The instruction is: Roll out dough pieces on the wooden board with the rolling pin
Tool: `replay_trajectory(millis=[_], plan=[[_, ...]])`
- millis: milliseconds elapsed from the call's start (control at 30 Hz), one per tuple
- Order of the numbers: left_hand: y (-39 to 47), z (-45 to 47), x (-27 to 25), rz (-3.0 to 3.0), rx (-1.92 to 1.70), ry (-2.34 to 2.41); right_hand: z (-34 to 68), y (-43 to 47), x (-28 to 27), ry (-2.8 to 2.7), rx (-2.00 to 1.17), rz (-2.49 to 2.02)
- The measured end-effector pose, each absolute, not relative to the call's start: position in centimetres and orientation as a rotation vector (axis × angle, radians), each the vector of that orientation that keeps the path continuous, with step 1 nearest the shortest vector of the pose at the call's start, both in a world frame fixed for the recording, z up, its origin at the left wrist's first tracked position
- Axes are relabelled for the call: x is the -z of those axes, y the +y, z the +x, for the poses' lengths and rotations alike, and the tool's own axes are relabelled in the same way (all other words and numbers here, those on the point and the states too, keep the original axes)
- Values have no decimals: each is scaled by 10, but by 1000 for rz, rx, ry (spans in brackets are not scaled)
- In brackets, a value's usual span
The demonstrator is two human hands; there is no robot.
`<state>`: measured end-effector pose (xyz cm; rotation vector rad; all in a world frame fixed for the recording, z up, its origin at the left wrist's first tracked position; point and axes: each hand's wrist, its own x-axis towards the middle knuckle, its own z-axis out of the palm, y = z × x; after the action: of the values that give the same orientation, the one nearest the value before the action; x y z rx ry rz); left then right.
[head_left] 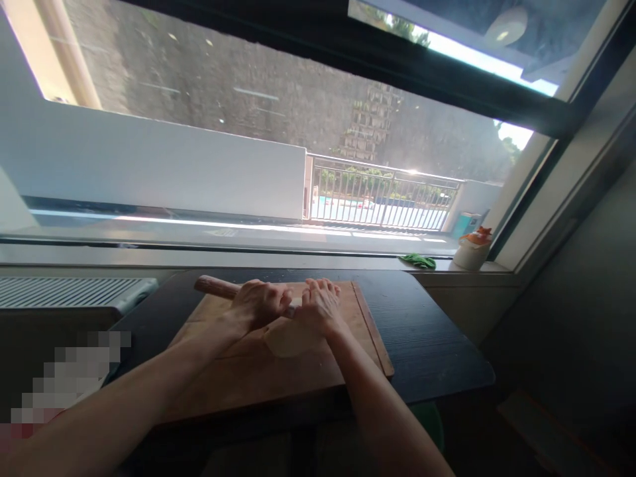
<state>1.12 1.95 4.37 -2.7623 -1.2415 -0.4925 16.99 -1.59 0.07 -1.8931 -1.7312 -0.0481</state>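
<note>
A wooden rolling pin (pixel 216 286) lies slantwise over a flat, pale piece of dough (pixel 291 341) on a wooden cutting board (pixel 238 377). My left hand (pixel 261 301) is closed round the pin, whose left end sticks out beyond it. Close beside it, my right hand (pixel 320 306) bends over the pin's other end, fingers pointing away from me. That end is hidden under the hand. Both hands are above the far part of the dough, and its near edge shows between my forearms.
The board rests on a dark table (pixel 422 331) below a wide window. On the sill are a crumpled green cloth (pixel 419 261) and a white container (pixel 471 254) with an orange top. A ridged grey unit (pixel 74 291) stands left; something green (pixel 430 424) is under the table.
</note>
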Motion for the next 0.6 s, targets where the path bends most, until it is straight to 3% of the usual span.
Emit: replay_trajectory(millis=[167,400,600], plan=[[26,23,-36,-2661,380,-1223,175,-9,-4,-1748,-6,-1912],[26,-31,-14,-2598,734,-1113,152,-42,13,-1743,164,-1755],[39,-84,-17,-2151,1685,-1739,175,-13,-7,-1779,-90,-1850]])
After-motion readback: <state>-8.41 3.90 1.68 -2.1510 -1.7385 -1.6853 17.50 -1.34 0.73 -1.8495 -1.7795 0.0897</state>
